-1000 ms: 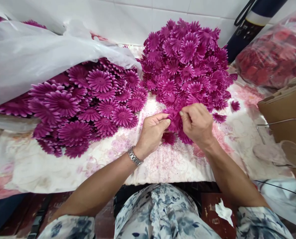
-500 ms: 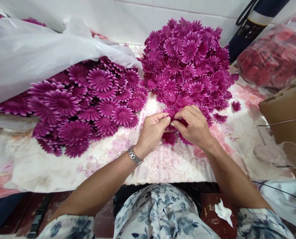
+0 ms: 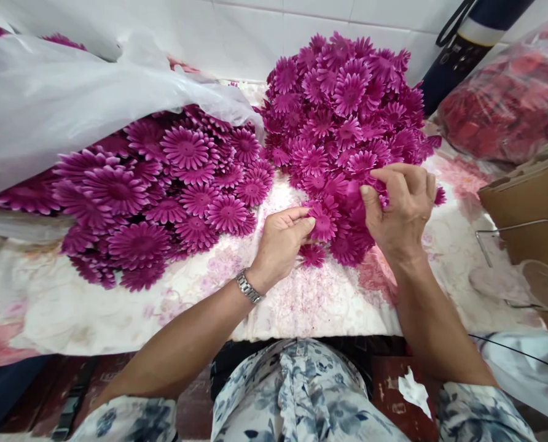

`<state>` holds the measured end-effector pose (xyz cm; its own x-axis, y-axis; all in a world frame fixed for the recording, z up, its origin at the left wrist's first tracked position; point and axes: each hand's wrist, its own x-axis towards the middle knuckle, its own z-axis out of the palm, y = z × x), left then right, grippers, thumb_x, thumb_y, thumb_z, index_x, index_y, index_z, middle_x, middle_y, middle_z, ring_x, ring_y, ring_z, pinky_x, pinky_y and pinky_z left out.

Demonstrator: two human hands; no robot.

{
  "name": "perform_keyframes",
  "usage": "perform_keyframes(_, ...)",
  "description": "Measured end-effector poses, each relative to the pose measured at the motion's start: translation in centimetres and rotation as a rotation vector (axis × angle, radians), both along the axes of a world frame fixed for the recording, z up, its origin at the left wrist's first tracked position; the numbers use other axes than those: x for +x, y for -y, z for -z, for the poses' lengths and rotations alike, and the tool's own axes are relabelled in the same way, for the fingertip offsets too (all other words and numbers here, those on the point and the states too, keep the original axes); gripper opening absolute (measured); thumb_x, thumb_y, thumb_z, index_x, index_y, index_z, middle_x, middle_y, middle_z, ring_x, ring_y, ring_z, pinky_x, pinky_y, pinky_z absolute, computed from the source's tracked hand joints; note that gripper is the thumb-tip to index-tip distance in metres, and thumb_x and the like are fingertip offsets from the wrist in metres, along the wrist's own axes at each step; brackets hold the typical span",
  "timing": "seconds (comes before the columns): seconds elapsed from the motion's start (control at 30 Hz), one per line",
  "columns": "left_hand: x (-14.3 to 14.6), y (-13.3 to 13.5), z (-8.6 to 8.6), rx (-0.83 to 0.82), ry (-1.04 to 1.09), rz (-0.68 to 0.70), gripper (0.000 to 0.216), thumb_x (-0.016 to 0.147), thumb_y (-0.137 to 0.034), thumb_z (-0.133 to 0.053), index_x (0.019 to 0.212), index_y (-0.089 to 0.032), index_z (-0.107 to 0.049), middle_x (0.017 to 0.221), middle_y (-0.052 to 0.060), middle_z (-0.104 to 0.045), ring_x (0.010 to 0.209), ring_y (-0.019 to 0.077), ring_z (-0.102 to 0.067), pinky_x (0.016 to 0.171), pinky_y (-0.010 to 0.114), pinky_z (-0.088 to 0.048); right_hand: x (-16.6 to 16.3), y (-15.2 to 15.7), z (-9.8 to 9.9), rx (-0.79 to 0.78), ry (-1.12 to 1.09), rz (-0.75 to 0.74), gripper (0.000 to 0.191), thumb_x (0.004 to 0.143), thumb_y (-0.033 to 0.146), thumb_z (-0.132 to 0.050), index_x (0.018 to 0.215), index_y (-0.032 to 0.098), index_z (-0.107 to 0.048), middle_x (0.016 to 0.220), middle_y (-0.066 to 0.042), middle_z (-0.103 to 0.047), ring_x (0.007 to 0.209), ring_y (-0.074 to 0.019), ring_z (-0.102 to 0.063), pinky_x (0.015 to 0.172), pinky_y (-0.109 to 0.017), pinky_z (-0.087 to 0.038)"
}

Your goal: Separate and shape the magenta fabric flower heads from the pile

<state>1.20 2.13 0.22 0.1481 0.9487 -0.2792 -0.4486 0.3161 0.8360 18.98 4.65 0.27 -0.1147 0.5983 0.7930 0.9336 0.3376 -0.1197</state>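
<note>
My left hand point(image 3: 285, 236), with a metal watch on its wrist, pinches thumb and forefinger at the edge of a magenta artificial flower point(image 3: 324, 222). Another flower head point(image 3: 313, 254) lies just below those fingertips. To the right, my right hand point(image 3: 400, 205) is raised over the front of a large heap of the same flowers point(image 3: 343, 116). Its thumb and forefinger are apart, and a blurred magenta flower piece point(image 3: 356, 195) shows beside the thumb, seemingly loose. On the left, bigger layered magenta flowers point(image 3: 138, 242) spill out of a white plastic bag point(image 3: 71, 104).
A floral cloth point(image 3: 200, 316) covers the table. At the back right stand a dark blue cylinder point(image 3: 462, 55) and a clear bag of red flowers point(image 3: 508, 104). A cardboard box point(image 3: 527, 202) with a wire frame point(image 3: 523, 230) is at the right edge.
My right hand has moved right and slightly up, away from my left, and its fingers have parted. My left hand stays in place, still pinching.
</note>
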Motion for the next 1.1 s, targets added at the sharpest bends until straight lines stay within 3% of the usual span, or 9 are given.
perform_keyframes(0.07,0.0,0.0,-0.1,-0.001,0.009,0.009,0.012,0.061,-0.02,-0.071,0.068,-0.012,-0.066,0.057,-0.001,-0.062,0.05,0.0075,-0.055,0.053,0.021,-0.047,-0.3,0.2,-0.1,-0.047,0.01,-0.101,0.023,0.085,0.042,-0.054,0.094,0.021,-0.059,0.092,-0.008,-0.063,0.088,-0.0232,-0.055,0.078,-0.039,-0.038)
perform_keyframes(0.17,-0.1,0.1,0.0,-0.001,0.032,0.009,0.013,0.062,-0.021,-0.071,0.071,-0.013,-0.067,0.059,-0.003,-0.061,0.052,0.0073,-0.056,0.056,0.022,-0.05,-1.8,0.7,0.3,-0.18,0.046,-0.355,0.02,0.086,0.041,-0.054,0.087,0.021,-0.058,0.079,-0.004,-0.062,0.078,-0.0188,-0.053,0.073,-0.035,-0.04)
perform_keyframes(0.27,0.0,0.1,0.2,0.011,0.014,0.002,0.013,0.062,-0.02,-0.071,0.072,-0.013,-0.068,0.06,-0.003,-0.06,0.054,0.0065,-0.055,0.055,0.019,-0.048,-2.9,1.1,0.8,-0.286,0.039,-0.454,0.017,0.087,0.033,-0.053,0.078,0.019,-0.056,0.072,-0.003,-0.059,0.07,-0.0163,-0.05,0.067,-0.032,-0.04)
perform_keyframes(0.63,0.3,0.1,0.5,0.072,0.024,0.004,0.01,0.061,-0.013,-0.068,0.071,-0.014,-0.067,0.059,-0.004,-0.062,0.054,0.0076,-0.057,0.057,0.021,-0.051,-3.2,1.5,1.0,-0.198,0.132,-0.382,0.018,0.088,0.022,-0.048,0.074,0.019,-0.059,0.067,-0.003,-0.061,0.067,-0.0164,-0.048,0.067,-0.032,-0.039)
perform_keyframes(0.83,-0.1,-0.4,0.3,0.019,0.064,0.012,0.025,0.057,-0.015,-0.074,0.081,-0.015,-0.069,0.067,-0.002,-0.065,0.058,0.0063,-0.057,0.058,0.018,-0.047,-3.3,1.5,1.2,-0.23,0.064,-0.42,0.015,0.087,0.028,-0.051,0.084,0.018,-0.062,0.078,-0.005,-0.062,0.077,-0.0175,-0.05,0.071,-0.034,-0.038)
perform_keyframes(0.97,-0.3,-0.7,0.0,0.009,0.002,-0.017,0.023,0.055,-0.014,-0.076,0.077,-0.016,-0.07,0.068,-0.001,-0.066,0.06,0.0076,-0.056,0.058,0.019,-0.045,-2.5,1.2,0.2,-0.263,0.088,-0.468,0.018,0.087,0.034,-0.053,0.092,0.02,-0.062,0.09,-0.005,-0.063,0.086,-0.0169,-0.052,0.079,-0.035,-0.038)
perform_keyframes(1.1,-0.2,-0.9,-0.8,-0.029,-0.079,-0.033,0.021,0.059,-0.008,-0.073,0.077,-0.018,-0.07,0.064,-0.003,-0.065,0.057,0.0067,-0.053,0.056,0.017,-0.043,0.0,1.7,-2.2,-0.226,0.06,-0.232,0.021,0.088,0.037,-0.051,0.095,0.02,-0.062,0.097,-0.006,-0.064,0.093,-0.018,-0.055,0.085,-0.037,-0.038)
